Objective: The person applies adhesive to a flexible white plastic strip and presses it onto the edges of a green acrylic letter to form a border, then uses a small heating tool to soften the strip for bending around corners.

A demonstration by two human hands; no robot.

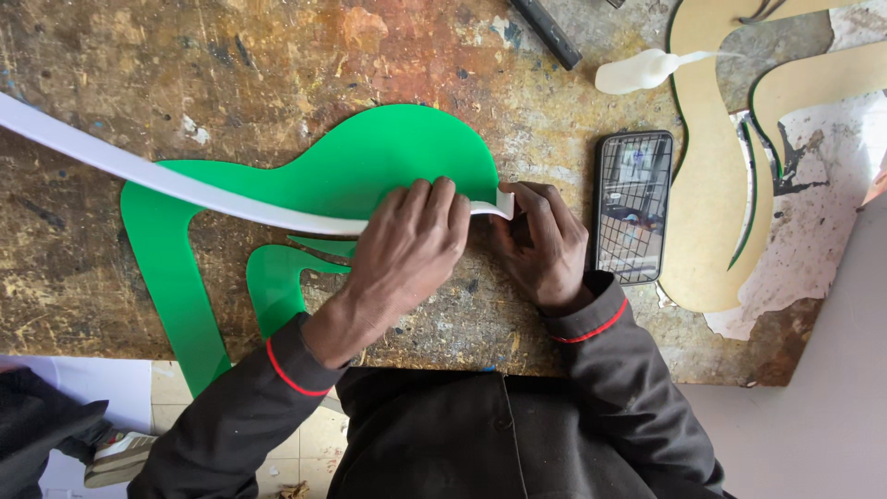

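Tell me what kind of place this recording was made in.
Probably a sign-making or craft workshop. The workbench is worn and paint-stained; a curved green plastic cutout lies on it, with tan board cutouts beside. The left hand and right hand press a white strip along the green piece's edge.

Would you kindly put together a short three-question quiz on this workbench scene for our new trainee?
1. True or false: the white strip lies across the green curved sheet.
2. Which thing lies just to the right of the right hand: (a) a dark phone, (b) a hammer, (c) a paint tin?
3. Fill in: the end of the strip is pinched by the ___ hand, while the left hand presses on it.

Key: 1 true. 2 (a), the phone lies screen up on the worn bench. 3 right.
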